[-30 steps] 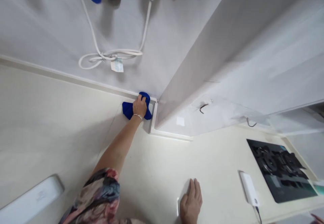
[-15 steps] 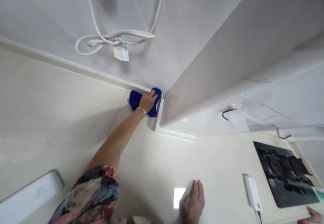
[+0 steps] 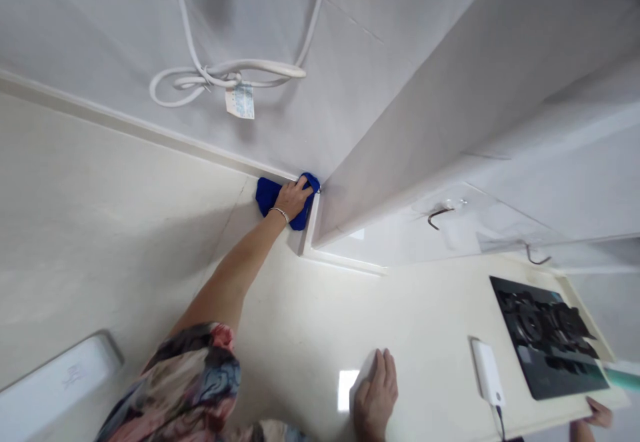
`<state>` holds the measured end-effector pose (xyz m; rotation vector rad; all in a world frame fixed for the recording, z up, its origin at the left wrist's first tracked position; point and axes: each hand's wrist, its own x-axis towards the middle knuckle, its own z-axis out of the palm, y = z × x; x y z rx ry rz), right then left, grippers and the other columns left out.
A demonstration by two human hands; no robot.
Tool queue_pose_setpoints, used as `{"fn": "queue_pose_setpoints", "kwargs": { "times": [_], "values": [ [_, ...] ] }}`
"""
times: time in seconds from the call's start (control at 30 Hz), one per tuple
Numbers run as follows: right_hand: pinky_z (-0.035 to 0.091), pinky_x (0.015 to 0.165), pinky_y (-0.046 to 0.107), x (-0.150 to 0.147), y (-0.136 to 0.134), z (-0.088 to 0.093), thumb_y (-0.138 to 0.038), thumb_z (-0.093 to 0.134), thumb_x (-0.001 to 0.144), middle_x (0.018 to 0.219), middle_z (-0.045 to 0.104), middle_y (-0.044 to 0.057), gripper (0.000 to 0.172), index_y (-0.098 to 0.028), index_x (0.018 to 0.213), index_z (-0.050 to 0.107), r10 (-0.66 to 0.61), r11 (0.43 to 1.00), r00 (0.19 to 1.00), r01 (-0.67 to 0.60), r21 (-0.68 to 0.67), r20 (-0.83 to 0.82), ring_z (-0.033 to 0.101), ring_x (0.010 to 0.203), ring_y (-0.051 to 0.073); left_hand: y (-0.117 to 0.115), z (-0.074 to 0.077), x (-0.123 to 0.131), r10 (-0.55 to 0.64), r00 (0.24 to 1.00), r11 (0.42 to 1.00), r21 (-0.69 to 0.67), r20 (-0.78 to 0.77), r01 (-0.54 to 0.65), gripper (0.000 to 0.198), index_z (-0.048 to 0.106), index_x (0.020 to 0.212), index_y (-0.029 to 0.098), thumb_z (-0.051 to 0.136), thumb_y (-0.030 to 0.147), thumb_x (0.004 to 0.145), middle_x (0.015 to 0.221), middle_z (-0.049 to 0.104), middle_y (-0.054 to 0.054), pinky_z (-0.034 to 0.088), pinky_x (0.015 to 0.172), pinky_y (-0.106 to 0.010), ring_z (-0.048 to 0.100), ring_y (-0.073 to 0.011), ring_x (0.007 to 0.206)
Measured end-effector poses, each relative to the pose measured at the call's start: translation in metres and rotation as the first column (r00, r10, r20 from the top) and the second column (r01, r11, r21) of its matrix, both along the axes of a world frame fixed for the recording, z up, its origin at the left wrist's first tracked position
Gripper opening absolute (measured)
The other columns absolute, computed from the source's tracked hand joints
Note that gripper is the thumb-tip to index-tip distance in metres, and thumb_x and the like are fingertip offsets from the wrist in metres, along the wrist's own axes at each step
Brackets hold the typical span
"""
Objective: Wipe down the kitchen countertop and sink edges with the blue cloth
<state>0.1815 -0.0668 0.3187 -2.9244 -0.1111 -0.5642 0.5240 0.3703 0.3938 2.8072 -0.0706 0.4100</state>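
Note:
My left hand presses a blue cloth into the corner where the countertop's raised edge meets the two walls. Its fingers are closed over the bunched cloth, and a bracelet circles the wrist. Part of the cloth sticks out to the left of the hand. Lower down, my right hand lies on the pale countertop, fingers stretched out, holding nothing. Beside it a bright patch of light reflects off the surface.
A looped white cable with a tag hangs on the wall. Hooks stick out right of the wall corner. A black gas hob and a white device lie right. Another person's hand is near the hob. A white object lies lower left.
My left hand and the cloth stay almost in place at the corner. The view has shifted slightly, so the hob, hooks and white device appear further left. The other person's hand shows more.

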Motion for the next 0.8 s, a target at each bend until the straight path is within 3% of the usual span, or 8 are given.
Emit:
{"fn": "queue_pose_setpoints", "kwargs": {
  "times": [0.37, 0.63, 0.8],
  "values": [
    [0.051, 0.105, 0.067, 0.008, -0.014, -0.009, -0.037, 0.035, 0.097, 0.154, 0.048, 0.014, 0.065, -0.028, 0.161, 0.04, 0.046, 0.996, 0.997, -0.051, 0.075, 0.055, 0.049, 0.14, 0.042, 0.003, 0.011, -0.013, 0.148, 0.985, 0.988, -0.037, -0.088, -0.152, 0.052, 0.067, 0.137, 0.03, 0.032, 0.018, 0.102, 0.152, 0.052, -0.016, 0.048, 0.088, -0.048, 0.063, -0.0333, 0.111],
    [0.044, 0.111, 0.065, 0.006, -0.007, -0.009, -0.031, 0.033, 0.099, 0.156, 0.045, 0.018, 0.061, -0.019, 0.158, 0.042, 0.034, 0.995, 0.998, -0.039, 0.09, 0.05, 0.044, 0.144, 0.039, 0.016, 0.019, -0.017, 0.177, 0.972, 0.982, -0.043, -0.157, -0.185, 0.053, 0.064, 0.141, 0.032, 0.032, 0.018, 0.101, 0.16, 0.046, -0.014, 0.046, 0.092, -0.05, 0.062, -0.0347, 0.115],
    [0.042, 0.114, 0.061, 0.006, -0.002, -0.004, -0.026, 0.031, 0.1, 0.155, 0.046, 0.02, 0.056, -0.014, 0.153, 0.046, 0.043, 0.996, 0.997, -0.048, 0.082, 0.064, 0.041, 0.146, 0.035, 0.036, 0.019, -0.025, 0.214, 0.963, 0.975, -0.022, -0.164, -0.22, 0.052, 0.064, 0.141, 0.032, 0.03, 0.021, 0.102, 0.159, 0.047, -0.013, 0.047, 0.093, -0.051, 0.062, -0.0338, 0.115]
  ]
}}
